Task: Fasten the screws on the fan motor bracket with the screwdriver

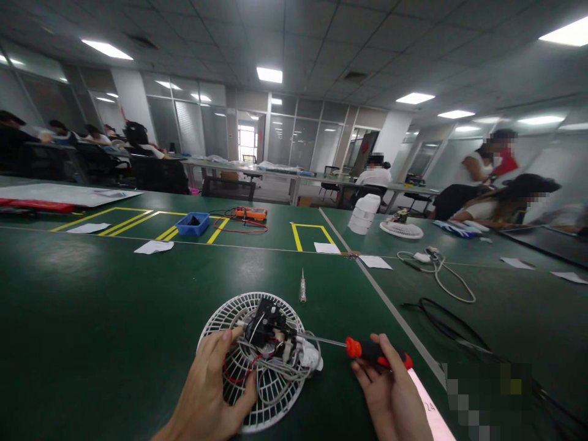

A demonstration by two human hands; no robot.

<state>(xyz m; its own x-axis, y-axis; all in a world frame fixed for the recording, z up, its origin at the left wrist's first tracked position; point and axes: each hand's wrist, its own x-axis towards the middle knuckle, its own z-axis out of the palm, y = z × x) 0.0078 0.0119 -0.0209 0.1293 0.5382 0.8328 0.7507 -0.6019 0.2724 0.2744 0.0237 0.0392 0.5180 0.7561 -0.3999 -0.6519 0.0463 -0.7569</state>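
Observation:
A round white fan grille (219,315) lies on the green table in front of me. A black motor unit (261,324), a red wire and bundled grey cord sit on it. My left hand (214,383) holds the grille from the left, its fingertips beside the motor and its thumb over the ribs. From the right, my right hand (390,386) grips the red-and-black handle of a screwdriver (361,349). Its metal shaft points left into the motor unit; I cannot make out exactly where the tip rests. Beyond the grille lies a small clear-handled screwdriver (302,289).
A blue bin (193,224) with dark parts and an orange multimeter (250,214) lie farther back. White tubs (362,214), another fan grille (401,229) and a grey cable (452,288) are at right. A black cable (459,337) lies nearer. People sit or stand beyond.

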